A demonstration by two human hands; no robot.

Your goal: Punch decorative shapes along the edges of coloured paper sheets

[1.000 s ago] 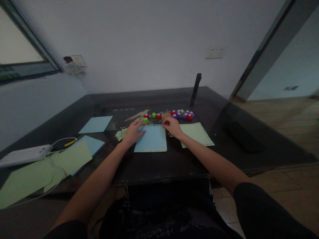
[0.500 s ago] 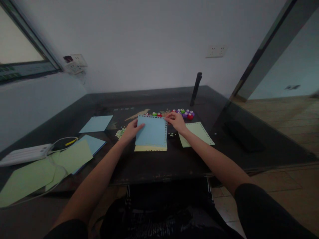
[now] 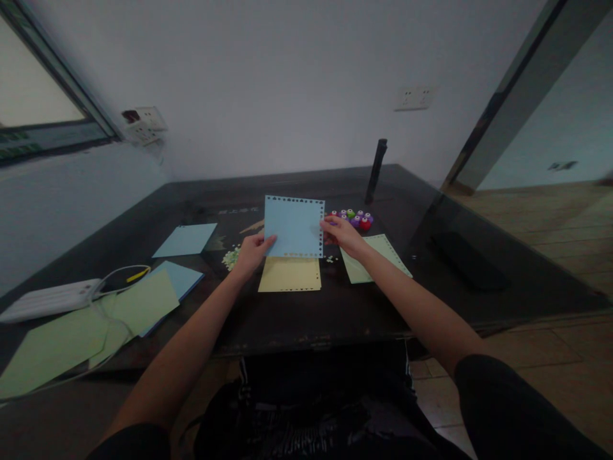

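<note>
A blue sheet of paper with small shapes punched along its top, right and bottom edges is held up, tilted toward me. My left hand pinches its left edge near the bottom corner, thumb on the front. At the right edge, my right hand grips it between thumb and fingers. Below it on the table lies yellow paper with punched edges, partly covered by the blue sheet. Beside my left hand is a heap of pale green paper bits. A green punched sheet lies under my right forearm.
Several craft punches in purple, red and green stand behind my right hand. A black upright object is at the back. At left lie a blue sheet, green paper, a white power strip and a cable. A dark case lies right.
Both hands have raised the blue sheet and tilted it up, away from the yellow paper, so more of the yellow paper shows. My right hand has slid lower along the sheet's right edge.
</note>
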